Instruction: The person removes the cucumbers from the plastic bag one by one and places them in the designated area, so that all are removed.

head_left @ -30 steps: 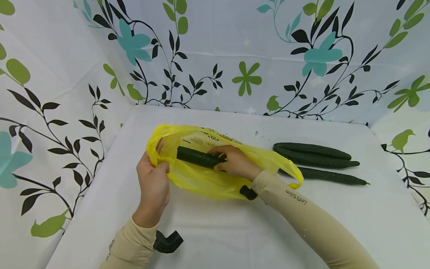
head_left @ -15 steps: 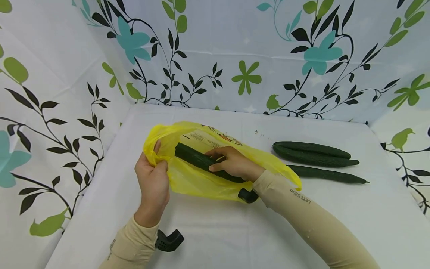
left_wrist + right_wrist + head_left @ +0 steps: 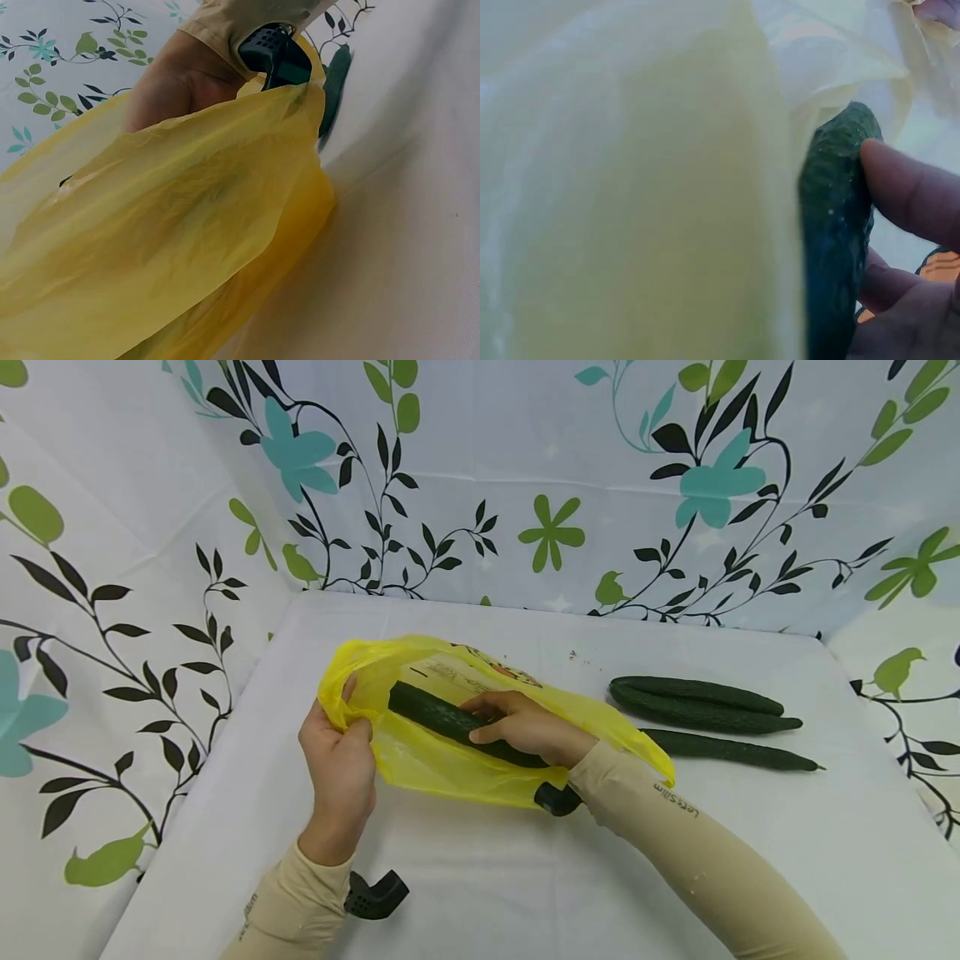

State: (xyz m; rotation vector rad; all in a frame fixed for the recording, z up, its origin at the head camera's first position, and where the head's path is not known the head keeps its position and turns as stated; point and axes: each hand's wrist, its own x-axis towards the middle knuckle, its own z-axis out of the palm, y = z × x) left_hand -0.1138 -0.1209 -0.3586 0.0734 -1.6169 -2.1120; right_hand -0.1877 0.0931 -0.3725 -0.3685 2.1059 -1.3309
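Note:
In the head view my left hand [image 3: 339, 772] pinches the left rim of a yellow plastic bag [image 3: 457, 781], holding its mouth apart. A dark green cucumber [image 3: 427, 708] lies slanted in the mouth. My right hand [image 3: 519, 727] reaches into the bag and grips this cucumber [image 3: 834, 217]; the right wrist view has the thumb [image 3: 911, 187] on one side and a finger lower down. In the left wrist view the bag [image 3: 165, 240] covers most of the scene and hides the right hand's fingers. The left hand's fingertips are partly behind the plastic.
Two cucumbers [image 3: 705, 706] lie side by side on the white table [image 3: 480, 877], right of the bag. A third cucumber [image 3: 742, 752] lies nearer, its left end behind the bag. Black wrist devices [image 3: 377, 895] sit by both wrists. A patterned cloth [image 3: 465, 485] hangs behind.
The cucumber in the bag has tilted, its left end shifting slightly up and left, and more of its length shows. The right hand's grip has shifted on it. The left hand has moved slightly left.

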